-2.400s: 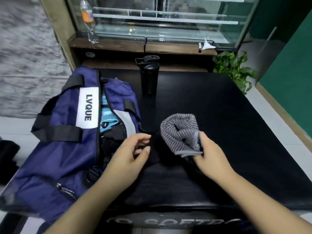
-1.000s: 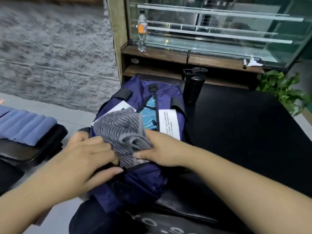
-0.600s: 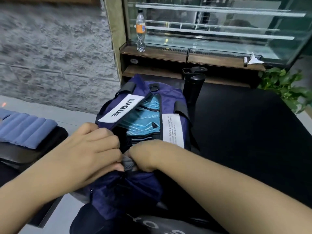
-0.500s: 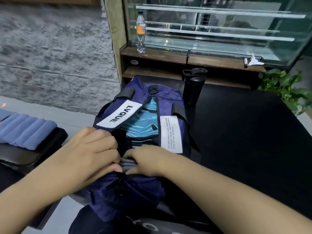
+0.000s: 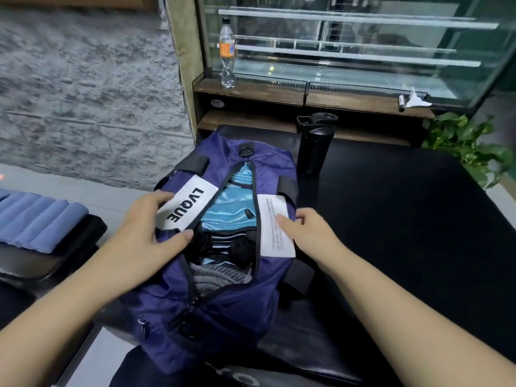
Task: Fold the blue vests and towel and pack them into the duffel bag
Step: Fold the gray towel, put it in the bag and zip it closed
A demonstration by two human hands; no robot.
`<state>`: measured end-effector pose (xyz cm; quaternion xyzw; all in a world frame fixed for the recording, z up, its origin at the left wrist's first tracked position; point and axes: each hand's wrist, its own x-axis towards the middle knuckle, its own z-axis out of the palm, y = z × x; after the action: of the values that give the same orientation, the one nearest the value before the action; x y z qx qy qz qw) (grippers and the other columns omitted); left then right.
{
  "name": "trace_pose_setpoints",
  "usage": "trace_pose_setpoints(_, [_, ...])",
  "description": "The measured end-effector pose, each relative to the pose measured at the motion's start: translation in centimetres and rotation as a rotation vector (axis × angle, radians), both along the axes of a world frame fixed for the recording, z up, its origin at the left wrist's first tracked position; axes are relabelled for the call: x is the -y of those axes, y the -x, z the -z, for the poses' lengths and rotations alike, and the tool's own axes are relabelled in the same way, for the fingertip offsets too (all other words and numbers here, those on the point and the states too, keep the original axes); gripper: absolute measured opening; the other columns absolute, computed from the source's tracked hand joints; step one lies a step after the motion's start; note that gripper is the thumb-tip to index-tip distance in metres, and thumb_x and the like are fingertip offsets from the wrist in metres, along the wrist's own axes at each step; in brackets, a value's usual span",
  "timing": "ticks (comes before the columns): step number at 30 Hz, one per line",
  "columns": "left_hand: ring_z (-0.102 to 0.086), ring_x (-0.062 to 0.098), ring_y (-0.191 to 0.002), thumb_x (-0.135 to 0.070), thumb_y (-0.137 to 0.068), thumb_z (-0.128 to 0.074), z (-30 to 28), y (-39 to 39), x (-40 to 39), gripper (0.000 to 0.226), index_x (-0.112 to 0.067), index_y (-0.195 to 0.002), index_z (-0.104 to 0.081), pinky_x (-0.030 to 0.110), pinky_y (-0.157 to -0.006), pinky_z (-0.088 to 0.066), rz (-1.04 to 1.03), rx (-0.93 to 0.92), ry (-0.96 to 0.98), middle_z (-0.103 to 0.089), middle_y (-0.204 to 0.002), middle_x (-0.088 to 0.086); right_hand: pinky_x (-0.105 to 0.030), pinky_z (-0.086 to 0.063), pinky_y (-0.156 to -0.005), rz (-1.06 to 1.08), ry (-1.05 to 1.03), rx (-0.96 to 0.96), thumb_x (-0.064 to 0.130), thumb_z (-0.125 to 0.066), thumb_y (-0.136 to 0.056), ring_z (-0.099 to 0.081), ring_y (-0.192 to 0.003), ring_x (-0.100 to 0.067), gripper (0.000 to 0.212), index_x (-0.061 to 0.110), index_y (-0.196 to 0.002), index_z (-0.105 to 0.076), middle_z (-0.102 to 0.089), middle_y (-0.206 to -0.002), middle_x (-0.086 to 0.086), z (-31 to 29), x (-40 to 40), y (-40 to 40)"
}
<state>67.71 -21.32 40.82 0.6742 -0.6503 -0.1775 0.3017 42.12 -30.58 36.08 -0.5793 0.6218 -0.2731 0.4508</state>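
towel now sits inside our duffel bag, lower centre, below the blue vests; our left hand pinches the opening's edge, right hand rests flat, empty; zipping remains.

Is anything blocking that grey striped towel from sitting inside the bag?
Nothing visible does. The grey striped towel already lies inside the open duffel bag, at its near end, beside the blue vests. The left hand and right hand hold the opening's two sides apart.
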Motion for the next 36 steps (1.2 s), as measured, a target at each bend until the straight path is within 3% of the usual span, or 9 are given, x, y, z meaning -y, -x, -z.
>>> trace_pose_setpoints(2, [-0.036,0.008,-0.126,-0.047,-0.075,-0.071,-0.7,1.2,1.9,0.078,-0.018,-0.139,-0.036,0.02,-0.098,-0.025,-0.063,-0.032,-0.058,-0.04,-0.14,-0.001,-0.022,-0.032,-0.052,-0.056,0.052,-0.055,0.029,-0.064,-0.089,-0.043,-0.062,-0.01,0.03,0.014,-0.071,-0.046,-0.05,-0.071,0.001,0.4,-0.2,-0.6])
trace_pose_setpoints(4, [-0.037,0.012,-0.128,-0.038,-0.081,-0.071,-1.5,2.3,3.9,0.079,-0.015,-0.144,-0.03,0.019,-0.095,-0.025,-0.092,-0.076,-0.137,-0.037,-0.144,0.0,-0.021,-0.027,-0.048,-0.117,0.088,-0.091,0.025,-0.063,-0.089,-0.036,-0.055,-0.009,0.038,0.016,-0.063,-0.038,-0.042,-0.062,0.004,0.2,-0.7,-0.9])
trace_pose_setpoints(7, [-0.046,0.009,-0.111,-0.06,-0.073,-0.067,-2.7,3.6,6.5,0.092,-0.021,-0.146,-0.027,0.025,-0.089,-0.032,-0.091,-0.172,-0.281,-0.044,-0.131,-0.008,-0.02,-0.024,-0.045,-0.242,0.129,-0.132,0.027,-0.063,-0.089,-0.033,-0.051,-0.007,0.04,0.017,-0.061,-0.036,-0.039,-0.059,0.006,-1.0,-2.3,-1.7])
trace_pose_setpoints(11, [-0.053,0.012,-0.099,-0.073,-0.064,-0.065,-2.6,5.2,8.0,0.095,-0.021,-0.138,-0.036,0.027,-0.075,-0.038,-0.057,-0.019,-0.428,-0.052,-0.124,-0.002,-0.023,-0.03,-0.05,-0.4,0.141,-0.178,0.027,-0.063,-0.088,-0.039,-0.054,-0.007,0.037,0.02,-0.061,-0.039,-0.045,-0.059,0.007,-1.8,-5.2,-3.5])
trace_pose_setpoints(16, [-0.053,0.025,-0.106,-0.054,-0.072,-0.074,-0.7,6.2,7.6,0.068,-0.012,-0.113,-0.039,0.032,-0.077,-0.041,-0.049,0.18,-0.493,-0.052,-0.118,0.008,-0.021,-0.036,-0.051,-0.557,-0.015,-0.014,0.026,-0.06,-0.091,-0.052,-0.052,-0.005,0.023,0.018,-0.073,-0.048,-0.071,-0.081,-0.01,-0.6,-8.8,-6.5])
trace_pose_setpoints(23, [-0.06,0.032,-0.094,-0.017,-0.091,-0.051,1.8,6.6,6.4,0.008,-0.02,-0.092,-0.043,0.034,-0.065,-0.033,-0.086,0.43,-0.157,-0.066,-0.1,0.01,-0.024,-0.043,-0.06,-0.534,-0.016,0.201,0.028,-0.061,-0.092,-0.055,-0.055,-0.005,0.02,0.024,-0.074,-0.056,-0.062,-0.075,-0.002,-0.3,-6.9,-4.5])
trace_pose_setpoints(29, [-0.06,0.041,-0.089,-0.002,-0.087,-0.046,2.0,7.2,6.6,0.028,-0.023,-0.105,-0.049,0.039,-0.065,-0.039,-0.127,0.367,0.087,-0.066,-0.099,0.017,-0.01,-0.04,-0.052,-0.141,0.068,0.223,0.017,-0.054,-0.095,-0.055,-0.055,-0.003,0.015,0.017,-0.083,-0.061,-0.066,-0.077,0.001,-1.3,-3.1,2.3])
trace_pose_setpoints(33, [-0.06,0.022,-0.083,-0.009,-0.087,-0.046,-1.5,5.7,6.9,0.027,-0.033,-0.098,-0.05,0.032,-0.074,-0.045,0.238,0.231,0.244,-0.064,-0.087,-0.011,-0.015,-0.041,-0.065,0.022,0.244,0.086,0.021,-0.063,-0.089,-0.054,-0.064,0.001,0.001,0.021,-0.089,-0.064,-0.065,-0.078,0.009,-2.0,-1.3,6.0])
trace_pose_setpoints(36, [-0.055,0.008,-0.077,0.003,-0.084,-0.05,-4.5,5.2,7.2,0.04,-0.034,-0.097,-0.049,0.013,-0.073,-0.041,0.41,0.265,0.324,-0.056,-0.091,-0.026,-0.015,-0.04,-0.071,0.028,0.299,0.021,0.026,-0.068,-0.087,-0.055,-0.078,-0.003,0.026,0.021,-0.109,-0.056,-0.061,-0.096,0.01,-3.0,-0.6,7.0])
